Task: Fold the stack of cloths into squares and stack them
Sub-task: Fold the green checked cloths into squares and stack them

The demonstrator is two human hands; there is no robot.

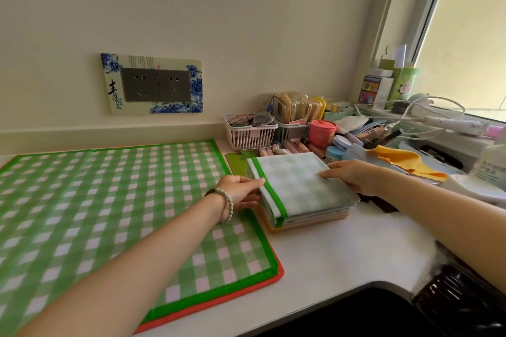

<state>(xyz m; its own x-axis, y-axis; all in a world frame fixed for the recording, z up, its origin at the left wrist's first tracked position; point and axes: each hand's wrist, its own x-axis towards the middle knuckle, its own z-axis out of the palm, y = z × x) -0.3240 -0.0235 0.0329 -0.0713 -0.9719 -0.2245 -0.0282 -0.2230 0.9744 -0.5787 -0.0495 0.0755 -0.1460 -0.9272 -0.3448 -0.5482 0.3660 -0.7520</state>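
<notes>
Nearest lay the spread cloth [109, 186], nine o'clock of my left hand [239, 190] pinching the folded stack [301, 186], right hand [356, 175] flat atop.

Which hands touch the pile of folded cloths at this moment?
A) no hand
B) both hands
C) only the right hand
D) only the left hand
B: the left hand holds the left edge of the pile of folded cloths, and the right hand rests on its top at the right side.
</notes>
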